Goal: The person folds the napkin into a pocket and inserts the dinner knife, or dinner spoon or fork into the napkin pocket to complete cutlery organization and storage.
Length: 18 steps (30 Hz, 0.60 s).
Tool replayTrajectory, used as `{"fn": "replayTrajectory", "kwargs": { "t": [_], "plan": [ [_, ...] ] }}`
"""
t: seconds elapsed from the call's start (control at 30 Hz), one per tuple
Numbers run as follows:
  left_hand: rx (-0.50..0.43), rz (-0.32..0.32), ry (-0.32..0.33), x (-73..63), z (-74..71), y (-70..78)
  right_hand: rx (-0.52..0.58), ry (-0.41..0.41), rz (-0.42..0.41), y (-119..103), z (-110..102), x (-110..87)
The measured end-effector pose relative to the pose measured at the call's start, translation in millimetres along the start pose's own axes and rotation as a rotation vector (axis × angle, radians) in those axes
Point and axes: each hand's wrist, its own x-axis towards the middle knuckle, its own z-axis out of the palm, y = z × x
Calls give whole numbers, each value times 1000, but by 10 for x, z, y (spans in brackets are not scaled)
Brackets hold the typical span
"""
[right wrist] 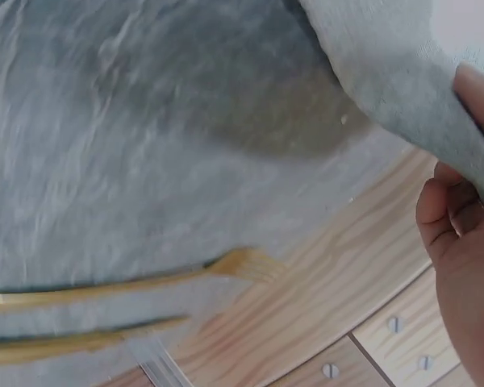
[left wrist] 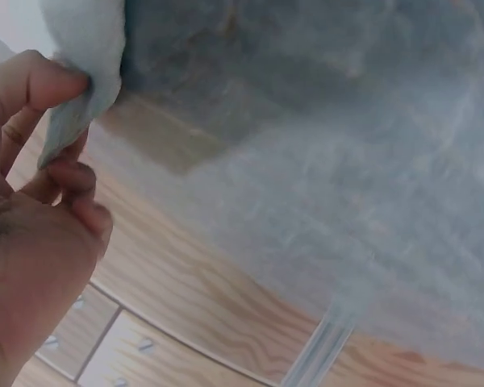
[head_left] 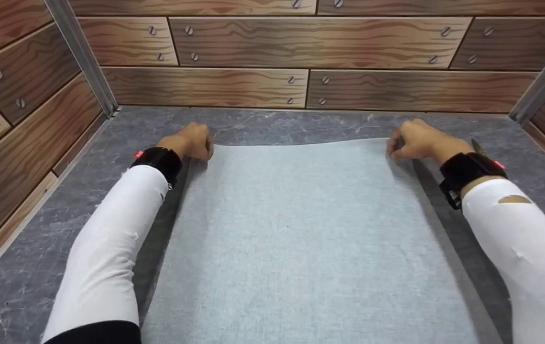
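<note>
A pale blue-grey cloth (head_left: 301,229) stretches between both hands, its far edge spanning from one to the other. At its far left corner, my left hand (head_left: 191,141) pinches the fabric. In the left wrist view, thumb and fingers grip the folded corner of the cloth (left wrist: 89,64). My right hand (head_left: 418,138) pinches the far right corner. The right wrist view shows the cloth (right wrist: 395,89) drooping from the thumb and fingers at its edge, with a shadow on the tabletop beneath.
The grey marbled tabletop (head_left: 38,267) meets wood-plank-patterned walls (head_left: 320,43) at the back and sides. A gold fork (right wrist: 234,264) and a second slim gold utensil (right wrist: 89,340) lie beyond the right hand. Metal corner strips (head_left: 86,62) stand at the walls.
</note>
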Motion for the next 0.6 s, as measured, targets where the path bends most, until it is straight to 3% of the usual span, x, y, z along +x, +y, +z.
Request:
{"fn": "replayTrajectory", "kwargs": {
  "t": [0.2,0.33,0.43,0.6],
  "plan": [
    [41,-28,26,17,19,-33,-73,-34,-11,-19,-39,-12],
    [72,-47,25,-329,-274,339,-103,-62,42,3,-29,38],
    [147,-68,28,-666,-573,732,-114,-59,92,16,-20,63],
    [251,-112,102,-959,-856,1073,-120,-26,159,29,-71,48]
  ]
}}
